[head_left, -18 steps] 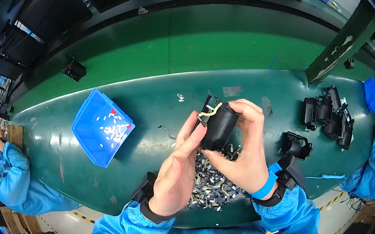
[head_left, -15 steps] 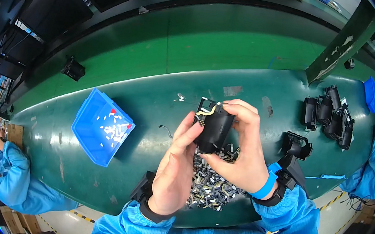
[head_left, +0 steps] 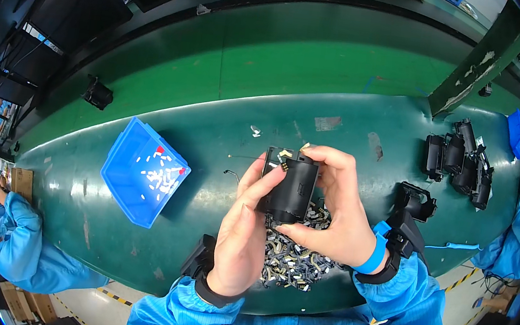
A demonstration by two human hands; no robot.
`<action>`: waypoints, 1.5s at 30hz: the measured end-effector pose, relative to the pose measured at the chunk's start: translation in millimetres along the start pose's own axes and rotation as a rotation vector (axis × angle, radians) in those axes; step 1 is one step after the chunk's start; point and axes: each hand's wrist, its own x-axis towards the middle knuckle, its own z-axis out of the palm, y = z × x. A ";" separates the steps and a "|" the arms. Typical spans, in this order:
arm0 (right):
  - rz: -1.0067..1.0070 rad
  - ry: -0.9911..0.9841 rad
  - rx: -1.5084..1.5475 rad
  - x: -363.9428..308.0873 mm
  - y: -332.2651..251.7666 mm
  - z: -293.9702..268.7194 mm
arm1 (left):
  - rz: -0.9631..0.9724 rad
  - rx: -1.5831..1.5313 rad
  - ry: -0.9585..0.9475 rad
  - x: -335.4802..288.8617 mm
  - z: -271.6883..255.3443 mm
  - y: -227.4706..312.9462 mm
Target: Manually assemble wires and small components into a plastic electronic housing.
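Note:
Between my two hands is a black plastic housing (head_left: 295,191) with a rounded body, raised above the green table. A pale yellow flex cable (head_left: 285,156) with a small connector shows at its upper left. My left hand (head_left: 243,232) grips the housing's left side, its fingertips close to that connector. On the other side, my right hand (head_left: 341,215) has fingers at the top corner and the thumb under the bottom edge. Below them lies a heap of small cable connectors (head_left: 293,261), partly hidden by my hands and the housing.
A blue bin (head_left: 117,174) with small white and red pieces stands left. Several black housings (head_left: 454,154) are grouped at the right, another (head_left: 416,202) nearer. A green post (head_left: 480,63) rises far right. Co-workers in blue sit at the left (head_left: 23,237) and right edges.
The housing has turned more upright and come slightly lower and nearer. Both hands have kept their hold on it, and the yellow cable's end has shifted.

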 end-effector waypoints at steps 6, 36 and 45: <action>0.001 -0.029 0.009 -0.1 1.0 -0.9 | 0.018 0.019 -0.077 2.3 -5.5 1.7; -0.315 0.090 -0.632 10.9 -30.8 -26.0 | -0.316 -0.229 -0.157 3.9 -9.9 7.7; -0.611 0.165 -0.763 5.6 -19.8 -21.7 | -0.463 -0.539 -0.169 3.0 -19.1 17.0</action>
